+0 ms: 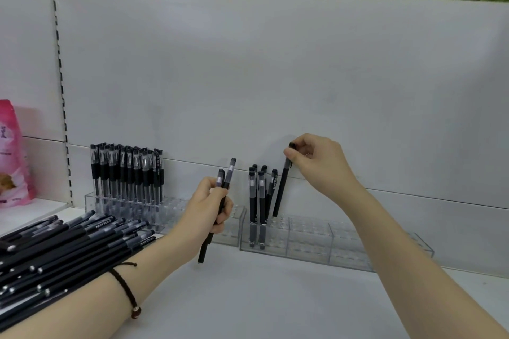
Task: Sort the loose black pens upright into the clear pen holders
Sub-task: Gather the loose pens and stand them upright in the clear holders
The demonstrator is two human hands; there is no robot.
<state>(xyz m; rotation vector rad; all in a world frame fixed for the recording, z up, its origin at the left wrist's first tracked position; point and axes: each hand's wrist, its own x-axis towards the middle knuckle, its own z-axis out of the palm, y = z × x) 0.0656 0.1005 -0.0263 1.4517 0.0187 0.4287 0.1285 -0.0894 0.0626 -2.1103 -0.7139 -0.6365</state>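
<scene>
White shelf (275,297) and its pale back panel (275,77) take up most of the view. A heap of loose pens (68,245) lies flat at the near left. Two clear holders stand along the back. The left holder (179,206) has a tight row of pens at its far left end. The right holder (344,245) has a small cluster of standing pens (260,201) at its left end, and the rest of its holes are free.

The left hand (212,201) is clenched round a small bundle of pens (225,179), caps up, held between the two holders. The right hand (316,162) pinches one pen (281,190) by its cap, fingers (305,151) curled on it. This pen is tilted, its lower end at the top of the right holder, just beside the cluster.

The step in hand looks like seating this pen. To do it well, swing the cap end left until the pen is plumb over a free hole next to the cluster. Then lower it straight so it does not knock its neighbours, and let go only once it reaches the bottom. The bundle should stay close by as the supply for the next pen.
</scene>
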